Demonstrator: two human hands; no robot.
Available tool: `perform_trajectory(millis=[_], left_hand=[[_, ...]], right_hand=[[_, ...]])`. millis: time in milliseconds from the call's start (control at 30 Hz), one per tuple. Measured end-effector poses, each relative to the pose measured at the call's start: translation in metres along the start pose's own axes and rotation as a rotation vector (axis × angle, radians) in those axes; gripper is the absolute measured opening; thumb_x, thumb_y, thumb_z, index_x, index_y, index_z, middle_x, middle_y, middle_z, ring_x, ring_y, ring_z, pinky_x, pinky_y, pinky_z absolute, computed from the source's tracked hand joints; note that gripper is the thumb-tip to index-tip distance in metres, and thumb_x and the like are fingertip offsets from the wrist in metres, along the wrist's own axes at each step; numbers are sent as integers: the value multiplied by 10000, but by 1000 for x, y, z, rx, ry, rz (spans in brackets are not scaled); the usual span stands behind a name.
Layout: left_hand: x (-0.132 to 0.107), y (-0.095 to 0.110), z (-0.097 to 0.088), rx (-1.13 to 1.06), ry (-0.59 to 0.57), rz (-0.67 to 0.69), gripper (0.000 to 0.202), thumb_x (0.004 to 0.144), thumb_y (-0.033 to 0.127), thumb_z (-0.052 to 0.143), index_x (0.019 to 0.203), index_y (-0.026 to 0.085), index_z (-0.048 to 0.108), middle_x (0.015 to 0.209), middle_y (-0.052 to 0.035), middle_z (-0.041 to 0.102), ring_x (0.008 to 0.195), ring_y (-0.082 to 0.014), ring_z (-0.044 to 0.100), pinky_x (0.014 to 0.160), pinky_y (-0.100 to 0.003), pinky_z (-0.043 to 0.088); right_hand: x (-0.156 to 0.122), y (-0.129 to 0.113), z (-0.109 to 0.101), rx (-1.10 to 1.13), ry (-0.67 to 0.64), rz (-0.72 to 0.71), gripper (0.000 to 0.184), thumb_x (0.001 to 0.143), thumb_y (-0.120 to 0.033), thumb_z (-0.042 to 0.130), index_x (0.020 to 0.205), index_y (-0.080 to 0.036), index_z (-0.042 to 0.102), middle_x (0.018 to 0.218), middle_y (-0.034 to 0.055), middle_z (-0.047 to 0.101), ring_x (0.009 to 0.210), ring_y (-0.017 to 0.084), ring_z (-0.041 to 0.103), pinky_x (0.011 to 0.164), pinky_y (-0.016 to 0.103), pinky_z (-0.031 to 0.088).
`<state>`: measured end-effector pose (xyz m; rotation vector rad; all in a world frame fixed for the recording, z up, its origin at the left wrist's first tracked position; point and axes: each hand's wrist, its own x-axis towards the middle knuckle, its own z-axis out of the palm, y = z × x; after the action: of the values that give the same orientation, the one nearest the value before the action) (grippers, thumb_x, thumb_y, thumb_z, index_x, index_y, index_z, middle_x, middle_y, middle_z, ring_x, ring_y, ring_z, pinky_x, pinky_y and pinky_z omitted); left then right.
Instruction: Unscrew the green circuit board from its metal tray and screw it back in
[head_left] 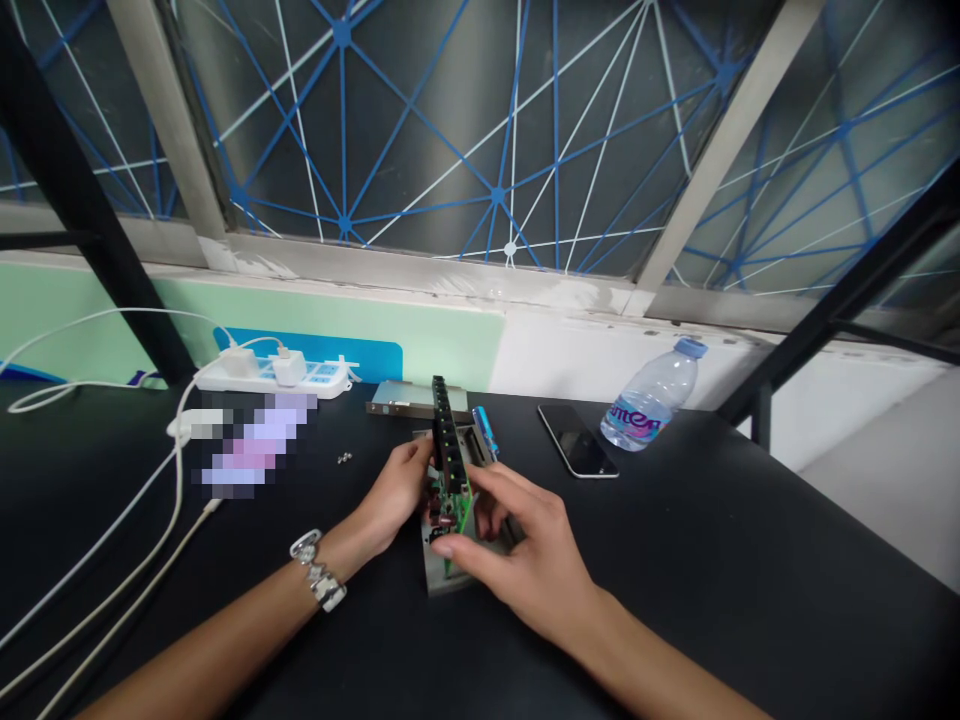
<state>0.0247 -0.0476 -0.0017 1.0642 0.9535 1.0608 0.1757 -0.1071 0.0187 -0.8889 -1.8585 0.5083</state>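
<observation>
A green circuit board with a row of black connectors stands tilted on edge over a grey metal casing. My left hand grips the board's left side, its fingertips partly hidden behind the board. On the other side, my right hand holds the board between thumb and fingers, the thumb at its near end. Brown cylindrical components show near that end. Behind the casing lies a flat metal cover. A blue pen-like object rests just right of the board's far end.
Several small screws lie left of my left hand. A phone and a water bottle stand at the right. A white power strip is at the back left, with white cables crossing the black table.
</observation>
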Motion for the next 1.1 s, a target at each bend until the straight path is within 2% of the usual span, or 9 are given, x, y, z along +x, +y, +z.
perform_trajectory(millis=[133, 233, 300, 367, 433, 567, 700, 867, 1100], left_hand=[[3, 5, -5, 51, 114, 41, 408, 799, 568, 620, 752, 166, 570, 578, 43, 511, 458, -98, 449, 418, -193, 313], [6, 9, -13, 119, 181, 54, 406, 793, 579, 628, 829, 174, 606, 638, 30, 554, 502, -116, 482, 436, -195, 322], [8, 12, -17, 131, 208, 94, 376, 795, 553, 637, 838, 179, 620, 654, 28, 560, 527, -119, 482, 460, -201, 328], [10, 18, -21, 90, 217, 161, 307, 791, 487, 655, 819, 183, 620, 695, 24, 574, 594, -128, 506, 519, -210, 369], [10, 26, -24, -5, 152, 220, 221, 783, 399, 646, 815, 183, 615, 752, 13, 591, 684, -145, 540, 606, -224, 417], [5, 44, -31, -111, -185, 194, 282, 780, 318, 557, 999, 167, 650, 907, -44, 643, 763, -193, 572, 709, -294, 461], [-1, 49, -35, -73, -348, 168, 401, 829, 329, 602, 1212, 209, 612, 1119, -82, 643, 931, -239, 598, 808, -339, 459], [-4, 37, -30, -64, -350, 170, 506, 856, 413, 648, 1319, 249, 525, 1264, -103, 587, 1106, -270, 568, 906, -365, 440], [-7, 28, -23, -113, -250, 11, 937, 791, 518, 706, 1530, 316, 167, 1345, -125, 541, 1157, -309, 572, 963, -428, 425]], right_hand=[[2, -5, -6, 162, -59, 171, 550, 800, -377, 722, 1281, -222, 504, 872, 22, 639, 633, 133, 578, 577, 276, 497], [7, -6, -10, 333, -87, 346, 383, 874, -461, 609, 1133, -190, 532, 749, -7, 580, 618, 128, 560, 550, 254, 482], [10, -3, -11, 397, -80, 478, 368, 865, -500, 610, 1036, -185, 530, 655, -48, 510, 527, 101, 505, 481, 226, 461], [13, 3, -11, 421, -82, 582, 391, 837, -506, 643, 1016, -181, 519, 595, -83, 458, 428, 75, 447, 414, 210, 438], [14, 9, -11, 441, -98, 647, 423, 827, -513, 650, 1039, -177, 506, 565, -101, 453, 365, 74, 458, 370, 204, 423], [16, 16, -13, 515, -143, 673, 406, 825, -522, 642, 995, -182, 499, 577, -79, 527, 399, 125, 597, 373, 213, 473], [16, 18, -13, 564, -189, 654, 357, 850, -499, 616, 959, -174, 517, 581, -61, 542, 443, 129, 626, 402, 213, 498], [15, 17, -9, 518, -305, 680, 350, 893, -472, 549, 1036, -152, 545, 571, -68, 519, 434, 117, 606, 413, 212, 493], [12, 15, -5, 398, -377, 631, 252, 941, -360, 513, 1068, -150, 572, 532, -73, 499, 402, 93, 524, 433, 211, 456]])
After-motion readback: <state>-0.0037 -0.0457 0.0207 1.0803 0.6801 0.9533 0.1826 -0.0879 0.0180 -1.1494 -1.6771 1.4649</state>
